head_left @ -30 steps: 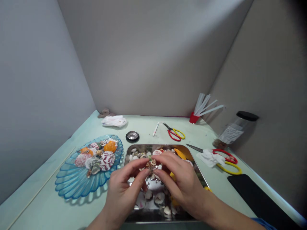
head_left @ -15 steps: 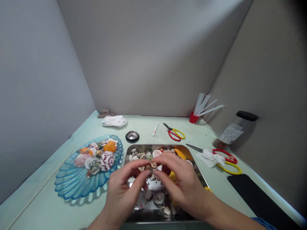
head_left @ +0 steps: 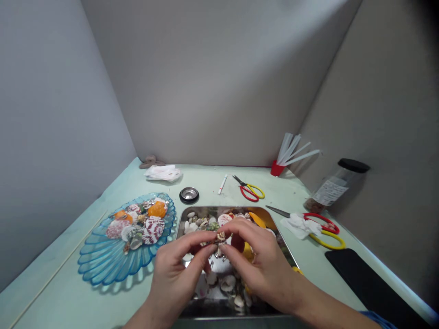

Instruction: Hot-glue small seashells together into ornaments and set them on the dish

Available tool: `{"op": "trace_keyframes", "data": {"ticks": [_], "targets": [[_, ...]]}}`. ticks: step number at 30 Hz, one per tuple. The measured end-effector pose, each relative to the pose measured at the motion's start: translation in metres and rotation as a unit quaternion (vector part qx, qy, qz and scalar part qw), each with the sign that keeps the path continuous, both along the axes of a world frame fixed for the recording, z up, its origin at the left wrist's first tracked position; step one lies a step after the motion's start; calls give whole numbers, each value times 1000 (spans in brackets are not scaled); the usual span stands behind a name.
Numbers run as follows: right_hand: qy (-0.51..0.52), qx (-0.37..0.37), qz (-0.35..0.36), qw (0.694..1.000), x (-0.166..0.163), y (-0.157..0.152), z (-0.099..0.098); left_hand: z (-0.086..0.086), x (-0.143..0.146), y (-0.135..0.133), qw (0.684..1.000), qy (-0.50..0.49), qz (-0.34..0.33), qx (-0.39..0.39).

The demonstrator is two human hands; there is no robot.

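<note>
Both hands are brought together over the steel tray (head_left: 284,249), fingertips meeting on a small speckled shell (head_left: 220,236) — the left hand (head_left: 176,278) pinches it from one side with thumb and forefinger, the right hand (head_left: 262,265) from the other, so the shell is held between them just above the heap of loose shells (head_left: 222,285) lying in the tray. Whether anything else is tucked in either palm I cannot tell. To the left of the tray, close beside it, sits a blue scalloped glass plate (head_left: 103,267) with larger shells piled toward its far end — striped red-and-white ones and an orange one (head_left: 157,209). Behind the tray lie a small round metal lid (head_left: 189,195), a white marker (head_left: 222,184) and a pair of red-and-yellow scissors (head_left: 251,191); a second, bigger pair (head_left: 322,230) rests to the right on a crumpled tissue (head_left: 299,225). Farther back a red cup (head_left: 277,169) holds pale sticks, a black-lidded jar (head_left: 334,186) leans against the right wall, and a dark flat slab (head_left: 366,285) lies at the table's near right edge.
</note>
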State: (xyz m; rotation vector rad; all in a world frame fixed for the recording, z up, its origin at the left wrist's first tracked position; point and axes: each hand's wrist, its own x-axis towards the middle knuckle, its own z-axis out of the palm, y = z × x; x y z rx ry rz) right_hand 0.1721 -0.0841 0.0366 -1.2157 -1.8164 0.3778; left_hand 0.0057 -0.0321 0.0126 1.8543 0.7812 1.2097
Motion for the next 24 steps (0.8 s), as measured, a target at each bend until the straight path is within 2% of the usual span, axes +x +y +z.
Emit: {"op": "trace_keyframes", "data": {"ticks": [11,18,24], "targets": [[13,-39,-25,999,0,2,2,1,1,2,999,44,9,-6],[31,-62,-24,997,0,1,4,-4,1,2,998,21,-9,-58],[31,-63,-22,997,0,2,2,-3,1,1,998,15,-13,-65]]}}
